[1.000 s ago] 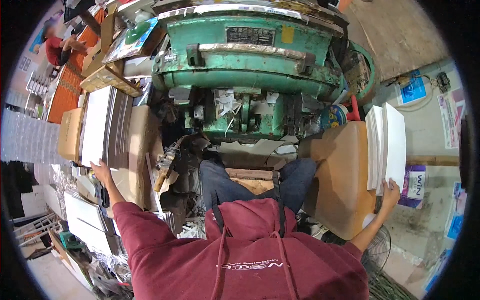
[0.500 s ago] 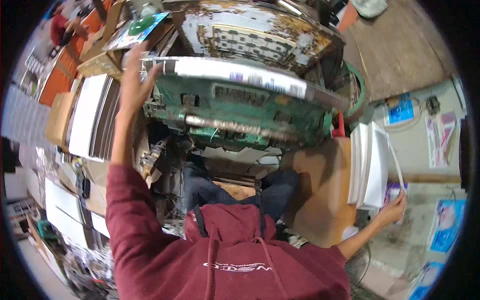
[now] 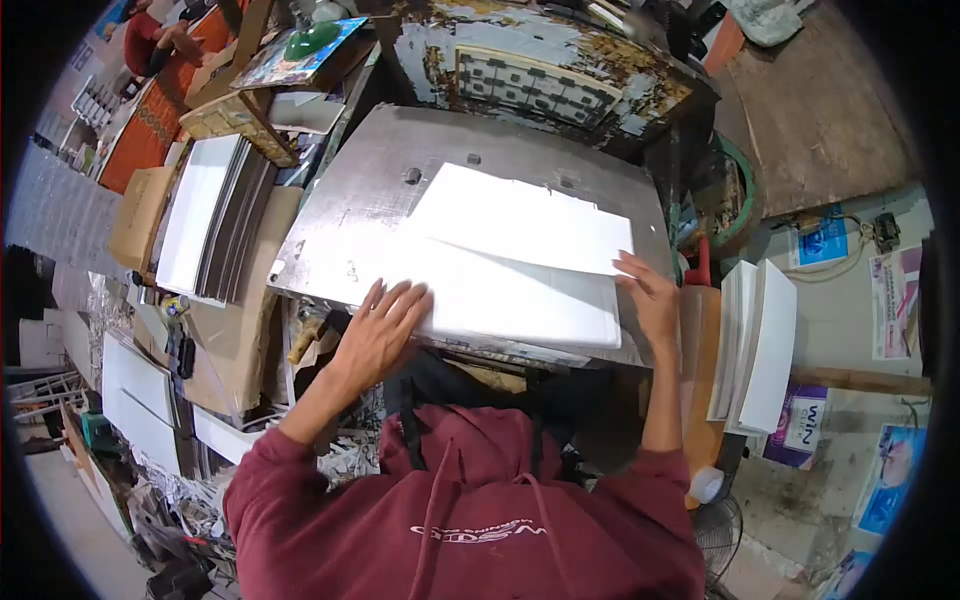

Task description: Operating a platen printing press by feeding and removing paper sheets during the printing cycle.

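A white card sheet (image 3: 525, 220) with a notched far edge lies across the tilted metal plate (image 3: 370, 190) of a press in front of me. Beneath its near edge, a second white sheet (image 3: 540, 300) shows. My right hand (image 3: 655, 300) pinches the upper sheet at its right corner, which seems slightly raised. Flat beside the lower sheet's left end, my left hand (image 3: 380, 335) rests with fingers stretched out over the plate's near edge. Behind the plate stands the press's worn upright face, bearing a patterned block (image 3: 535, 88).
White card stacks stand on the left (image 3: 200, 215) and on the right (image 3: 745, 345). A red handle (image 3: 697, 262) and a green wheel (image 3: 745, 190) sit at the press's right side. A green lamp shade (image 3: 312, 40) is at the back left. Another person (image 3: 150, 45) sits far left.
The plate has swung from upright down toward me, showing its top with white sheets on it. My left hand came down to its near edge; my right hand moved from the right stack to the sheet.
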The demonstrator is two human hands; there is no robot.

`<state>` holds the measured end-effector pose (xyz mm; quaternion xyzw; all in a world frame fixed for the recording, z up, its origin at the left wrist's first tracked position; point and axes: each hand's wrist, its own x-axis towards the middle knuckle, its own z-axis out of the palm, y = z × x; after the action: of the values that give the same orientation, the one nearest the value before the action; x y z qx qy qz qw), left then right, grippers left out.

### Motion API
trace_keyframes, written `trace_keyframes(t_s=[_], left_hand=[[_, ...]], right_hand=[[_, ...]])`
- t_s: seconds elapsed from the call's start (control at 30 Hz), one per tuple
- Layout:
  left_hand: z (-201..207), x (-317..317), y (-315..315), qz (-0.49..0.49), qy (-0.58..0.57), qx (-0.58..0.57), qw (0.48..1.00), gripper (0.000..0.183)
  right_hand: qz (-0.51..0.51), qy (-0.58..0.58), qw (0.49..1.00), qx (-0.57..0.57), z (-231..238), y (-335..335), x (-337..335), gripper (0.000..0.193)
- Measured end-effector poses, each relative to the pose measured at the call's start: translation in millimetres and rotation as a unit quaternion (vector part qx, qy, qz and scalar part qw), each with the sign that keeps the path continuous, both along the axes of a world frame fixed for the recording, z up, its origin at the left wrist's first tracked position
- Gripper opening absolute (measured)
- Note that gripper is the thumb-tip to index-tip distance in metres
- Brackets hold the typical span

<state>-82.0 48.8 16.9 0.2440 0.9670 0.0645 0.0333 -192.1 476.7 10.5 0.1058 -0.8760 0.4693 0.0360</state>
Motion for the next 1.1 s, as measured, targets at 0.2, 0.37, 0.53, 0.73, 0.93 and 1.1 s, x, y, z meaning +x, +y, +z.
trace_keyframes(t_s=[0.2, 0.37, 0.53, 0.73, 0.93, 1.1], left_hand=[[48.9, 53.1, -75.8, 0.131, 0.158, 0.081, 0.975, 0.065], [97.0, 50.6, -195.3, 0.351, 0.400, -0.049, 0.845, 0.071], [12.0, 13.2, -344.3, 0.486, 0.289, -0.120, 0.816, 0.063], [-98.4, -7.2, -433.8, 0.655, 0.097, -0.101, 0.742, 0.083], [-75.1, 5.3, -397.0, 0.667, 0.058, -0.127, 0.732, 0.102], [-56.3, 11.4, -400.1, 0.622, 0.046, -0.181, 0.760, 0.100]], right_hand=[[0.099, -0.030, 0.970, 0.218, -29.3, 3.3, -65.0, 0.038], [0.059, 0.025, 0.979, 0.193, 4.1, 3.0, -109.8, 0.054], [-0.051, 0.063, 0.992, 0.094, 71.4, 18.4, -78.9, 0.049], [-0.202, 0.026, 0.972, 0.118, 62.2, 88.5, 8.6, 0.043], [-0.541, -0.061, 0.660, 0.518, 45.6, 189.2, 133.3, 0.056], [-0.459, -0.125, 0.710, 0.519, 16.1, 225.4, 181.7, 0.046]])
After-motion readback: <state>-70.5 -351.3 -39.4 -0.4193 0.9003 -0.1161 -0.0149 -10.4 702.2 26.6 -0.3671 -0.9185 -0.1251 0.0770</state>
